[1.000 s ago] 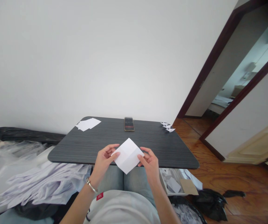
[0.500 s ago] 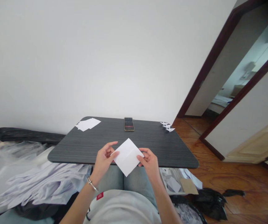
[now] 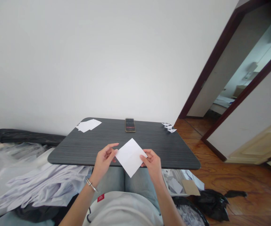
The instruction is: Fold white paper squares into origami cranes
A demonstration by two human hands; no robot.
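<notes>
A square sheet of white paper point(image 3: 131, 158), turned so that one corner points away from me, is held up over the table's front edge. My right hand point(image 3: 152, 161) pinches its right corner, thumb on top and fingers beneath. At the left corner, my left hand point(image 3: 105, 158) has thumb and fingers drawn together at the very tip, with the index finger stretched out above. A faint crease seems to cross the sheet. Several small folded white paper pieces point(image 3: 169, 127) stand at the table's far right. Loose white sheets point(image 3: 88, 125) lie overlapping at the far left.
The dark table point(image 3: 83, 152) stands against a white wall, with a phone point(image 3: 130, 125) at its back edge. White cloth point(image 3: 48, 185) is heaped to the left. Below the right side are a box of papers point(image 3: 176, 185) and black bags point(image 3: 212, 202) on the wooden floor.
The paper has shifted slightly to the right along with my right hand. My left thumb has slid back from the sheet's face to its left corner.
</notes>
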